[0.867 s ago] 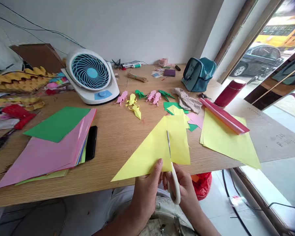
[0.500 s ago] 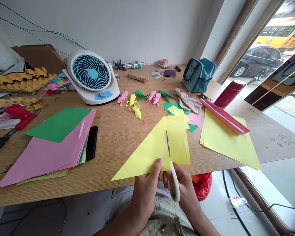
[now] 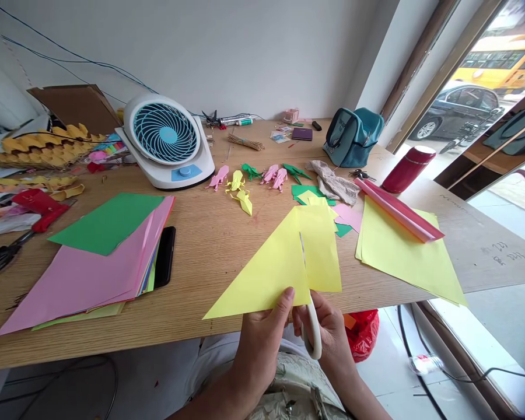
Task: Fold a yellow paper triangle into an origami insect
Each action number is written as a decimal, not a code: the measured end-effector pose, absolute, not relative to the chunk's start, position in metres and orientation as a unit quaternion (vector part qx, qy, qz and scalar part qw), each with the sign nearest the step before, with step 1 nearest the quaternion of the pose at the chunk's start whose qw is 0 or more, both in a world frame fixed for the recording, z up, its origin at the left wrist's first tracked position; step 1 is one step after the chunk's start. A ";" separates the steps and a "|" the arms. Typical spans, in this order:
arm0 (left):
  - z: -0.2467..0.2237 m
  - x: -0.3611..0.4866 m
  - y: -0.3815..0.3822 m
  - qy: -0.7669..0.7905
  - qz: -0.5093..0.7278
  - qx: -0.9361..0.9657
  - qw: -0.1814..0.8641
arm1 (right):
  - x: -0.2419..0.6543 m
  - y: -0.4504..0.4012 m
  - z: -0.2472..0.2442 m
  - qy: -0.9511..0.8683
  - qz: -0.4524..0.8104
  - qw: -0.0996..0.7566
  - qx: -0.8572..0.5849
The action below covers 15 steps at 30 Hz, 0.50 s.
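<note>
A yellow sheet of paper (image 3: 262, 268), folded to a slanted edge on its left, is held up at the table's front edge. My left hand (image 3: 262, 344) pinches its lower edge, thumb on top. My right hand (image 3: 328, 329) grips white-handled scissors (image 3: 315, 332), whose blades lie in a cut running up through the sheet. To the right of the cut hangs a rectangular strip (image 3: 324, 251), joined to the rest near the top. Beyond the sheet lie green, yellow and pink paper scraps (image 3: 347, 216).
Small folded paper figures (image 3: 244, 201) stand mid-table. A fan (image 3: 166, 140) is behind at left, near a pink and green paper stack (image 3: 100, 268) and a phone (image 3: 164, 256). At right are yellow sheets (image 3: 406, 256), a red bottle (image 3: 409, 169) and a blue bag (image 3: 354, 137).
The scissor blades have closed further along the cut, and less of the metal shows. The sheet and both hands have shifted slightly right in view.
</note>
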State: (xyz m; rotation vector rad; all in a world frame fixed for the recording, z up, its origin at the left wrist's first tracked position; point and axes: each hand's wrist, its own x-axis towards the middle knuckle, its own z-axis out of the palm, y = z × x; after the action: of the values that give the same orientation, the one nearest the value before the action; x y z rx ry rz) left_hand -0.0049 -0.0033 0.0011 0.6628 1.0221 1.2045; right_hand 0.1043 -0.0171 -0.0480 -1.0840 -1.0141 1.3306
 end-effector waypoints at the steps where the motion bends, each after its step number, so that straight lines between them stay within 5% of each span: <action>1: 0.000 -0.008 -0.004 0.435 0.526 0.316 0.659 | 0.105 -0.017 -0.047 -0.434 0.548 0.546 -0.460; 10: -0.022 -0.073 -0.004 0.225 0.537 0.388 0.714 | 0.117 -0.011 -0.034 -0.526 0.429 0.539 -0.499; 15: -0.001 -0.121 0.035 0.172 0.392 0.450 0.784 | 0.115 -0.014 -0.032 -0.546 0.425 0.529 -0.491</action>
State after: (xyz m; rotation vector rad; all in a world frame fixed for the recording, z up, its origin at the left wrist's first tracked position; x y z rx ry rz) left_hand -0.1210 0.0347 -0.0010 0.9715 0.3715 0.8463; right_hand 0.1149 -0.0140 -0.0323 -1.1725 -1.3045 1.0153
